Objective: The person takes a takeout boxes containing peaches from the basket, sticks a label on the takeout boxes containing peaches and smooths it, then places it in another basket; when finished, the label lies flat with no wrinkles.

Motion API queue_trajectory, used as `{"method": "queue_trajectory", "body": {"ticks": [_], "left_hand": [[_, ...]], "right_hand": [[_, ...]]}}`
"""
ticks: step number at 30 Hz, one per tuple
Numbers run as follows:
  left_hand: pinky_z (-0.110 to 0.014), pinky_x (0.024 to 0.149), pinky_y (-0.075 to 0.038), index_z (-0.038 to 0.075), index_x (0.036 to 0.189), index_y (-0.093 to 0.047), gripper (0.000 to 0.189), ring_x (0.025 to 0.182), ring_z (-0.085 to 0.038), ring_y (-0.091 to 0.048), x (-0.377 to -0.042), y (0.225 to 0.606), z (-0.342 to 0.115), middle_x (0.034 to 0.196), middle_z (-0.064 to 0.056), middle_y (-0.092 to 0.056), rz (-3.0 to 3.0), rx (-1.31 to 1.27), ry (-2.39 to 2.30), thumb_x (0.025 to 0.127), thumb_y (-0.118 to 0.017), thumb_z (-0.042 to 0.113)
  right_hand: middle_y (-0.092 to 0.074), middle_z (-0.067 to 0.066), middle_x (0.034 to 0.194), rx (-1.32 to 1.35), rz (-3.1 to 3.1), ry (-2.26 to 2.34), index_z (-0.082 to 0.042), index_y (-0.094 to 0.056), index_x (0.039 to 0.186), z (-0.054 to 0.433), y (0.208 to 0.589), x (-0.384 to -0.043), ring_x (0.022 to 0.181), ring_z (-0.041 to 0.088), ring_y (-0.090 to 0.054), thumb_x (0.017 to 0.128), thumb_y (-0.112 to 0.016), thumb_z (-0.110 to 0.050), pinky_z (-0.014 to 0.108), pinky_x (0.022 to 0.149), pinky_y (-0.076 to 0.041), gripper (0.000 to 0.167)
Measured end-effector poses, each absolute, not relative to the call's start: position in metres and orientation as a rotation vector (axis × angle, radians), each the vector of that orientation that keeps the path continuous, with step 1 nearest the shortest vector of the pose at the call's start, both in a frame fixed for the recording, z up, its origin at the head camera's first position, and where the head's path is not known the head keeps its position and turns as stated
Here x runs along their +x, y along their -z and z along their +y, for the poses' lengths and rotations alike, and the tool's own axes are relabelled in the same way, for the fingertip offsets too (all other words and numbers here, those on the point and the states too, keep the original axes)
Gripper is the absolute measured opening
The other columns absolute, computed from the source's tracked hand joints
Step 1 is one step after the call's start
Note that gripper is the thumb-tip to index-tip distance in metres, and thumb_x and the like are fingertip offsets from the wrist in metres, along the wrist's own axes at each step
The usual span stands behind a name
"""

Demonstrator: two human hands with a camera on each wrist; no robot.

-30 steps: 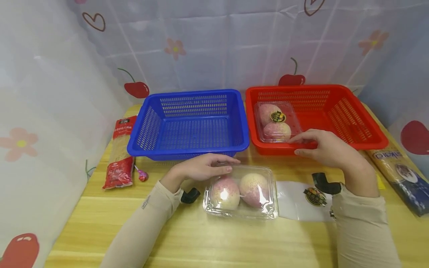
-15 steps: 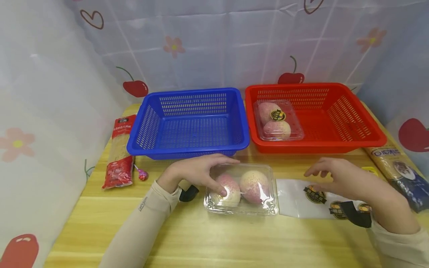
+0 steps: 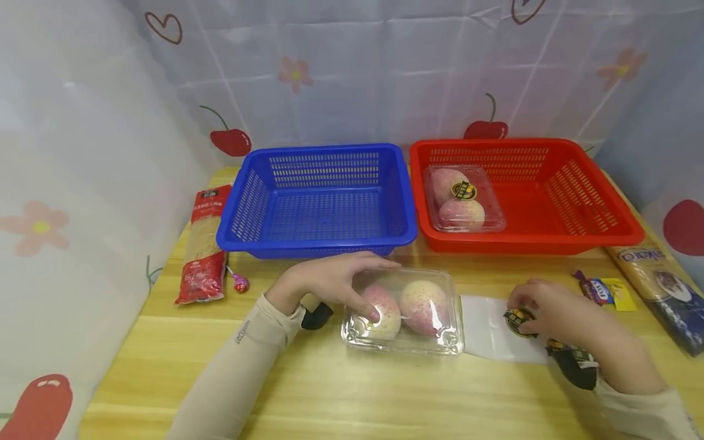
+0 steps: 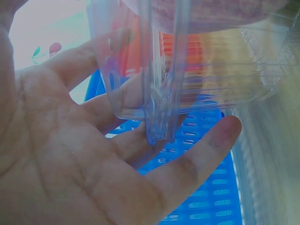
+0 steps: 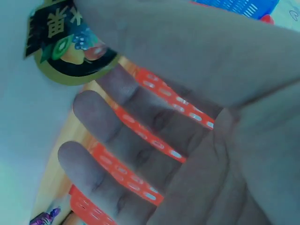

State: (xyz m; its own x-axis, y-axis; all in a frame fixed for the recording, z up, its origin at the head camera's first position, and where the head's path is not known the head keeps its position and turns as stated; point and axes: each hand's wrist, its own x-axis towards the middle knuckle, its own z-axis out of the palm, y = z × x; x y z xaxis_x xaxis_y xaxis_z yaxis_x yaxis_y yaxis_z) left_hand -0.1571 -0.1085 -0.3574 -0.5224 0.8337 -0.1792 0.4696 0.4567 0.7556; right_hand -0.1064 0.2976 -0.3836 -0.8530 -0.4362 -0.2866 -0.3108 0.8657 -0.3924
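My left hand [image 3: 335, 278] holds a clear plastic box [image 3: 404, 346] from its left side, thumb over the lid. The left wrist view shows its fingers behind the box edge [image 4: 161, 133]. Inside lie two peach-like pink-and-yellow fruits [image 3: 423, 305]. Over a white backing strip [image 3: 484, 342] to the right, my right hand [image 3: 569, 315] has its thumb and fingertips at a round black-and-gold fruit sticker [image 3: 516, 321]. The right wrist view shows that sticker [image 5: 72, 49] beside the thumb, the other fingers loosely extended. Whether the sticker is lifted, I cannot tell.
A blue basket [image 3: 316, 247] stands at the back. Beside it, a red basket [image 3: 528, 241] holds a stickered box of two fruits [image 3: 467, 198]. Noodles [image 3: 202, 275] and a lollipop [image 3: 241, 283] lie left; wrapped candy [image 3: 598, 291], a yellow packet [image 3: 618, 296] and pasta [image 3: 660, 284] lie right.
My right hand has left the red basket's front edge and come down to the sticker strip. The left thumb has moved down over the box lid.
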Motion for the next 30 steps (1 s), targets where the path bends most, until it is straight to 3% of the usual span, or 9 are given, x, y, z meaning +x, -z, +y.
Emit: {"method": "queue_trajectory", "body": {"ticks": [5, 10, 17, 23, 30], "left_hand": [[-0.033, 0.115, -0.028, 0.018, 0.155, -0.042, 0.089, 0.139, -0.012, -0.035, -0.158, 0.356, -0.108, 0.155, 0.004, -0.041, 2.177, 1.056, -0.885, 0.08, -0.087, 0.037], [-0.032, 0.117, -0.025, 0.016, 0.155, -0.042, 0.089, 0.141, -0.012, -0.032, -0.157, 0.358, -0.109, 0.156, 0.004, -0.04, 2.157, 1.061, -0.883, 0.081, -0.086, 0.038], [-0.03, 0.117, -0.024, 0.014, 0.157, -0.037, 0.093, 0.143, -0.01, -0.029, -0.158, 0.361, -0.113, 0.158, 0.002, -0.036, 2.137, 1.139, -0.861, 0.081, -0.086, 0.038], [-0.031, 0.117, -0.023, 0.017, 0.158, -0.034, 0.102, 0.144, -0.008, -0.026, -0.158, 0.365, -0.113, 0.159, 0.004, -0.033, 2.119, 1.103, -0.871, 0.077, -0.088, 0.043], [-0.03, 0.116, -0.025, 0.014, 0.157, -0.036, 0.102, 0.142, -0.008, -0.029, -0.159, 0.364, -0.111, 0.157, 0.004, -0.036, 2.143, 1.111, -0.859, 0.076, -0.089, 0.044]], "right_hand": [[-0.062, -0.01, 0.085, -0.659, 2.69, 0.523, -0.014, -0.067, 0.091, 0.299, 0.378, -0.107, 0.077, 0.01, -0.058, 0.08, -0.082, 0.0, 0.034, 0.067, -0.054, 0.022], [-0.063, -0.014, 0.085, -0.749, 2.686, 0.638, -0.016, -0.069, 0.094, 0.295, 0.359, -0.103, 0.075, 0.002, -0.059, 0.085, -0.079, -0.002, 0.027, 0.065, -0.054, 0.02], [-0.07, -0.014, 0.09, -0.86, 2.604, 1.003, -0.018, -0.074, 0.103, 0.226, 0.313, -0.103, 0.079, 0.007, -0.067, 0.087, -0.079, -0.008, 0.029, 0.075, -0.058, 0.019], [-0.072, -0.01, 0.094, -0.958, 2.476, 1.065, -0.013, -0.077, 0.106, 0.167, 0.324, -0.115, 0.082, 0.007, -0.067, 0.087, -0.078, -0.004, 0.029, 0.078, -0.058, 0.021], [-0.07, -0.008, 0.091, -1.026, 2.535, 0.973, -0.011, -0.077, 0.101, 0.151, 0.335, -0.118, 0.076, 0.007, -0.063, 0.084, -0.08, 0.001, 0.027, 0.071, -0.057, 0.021]]}}
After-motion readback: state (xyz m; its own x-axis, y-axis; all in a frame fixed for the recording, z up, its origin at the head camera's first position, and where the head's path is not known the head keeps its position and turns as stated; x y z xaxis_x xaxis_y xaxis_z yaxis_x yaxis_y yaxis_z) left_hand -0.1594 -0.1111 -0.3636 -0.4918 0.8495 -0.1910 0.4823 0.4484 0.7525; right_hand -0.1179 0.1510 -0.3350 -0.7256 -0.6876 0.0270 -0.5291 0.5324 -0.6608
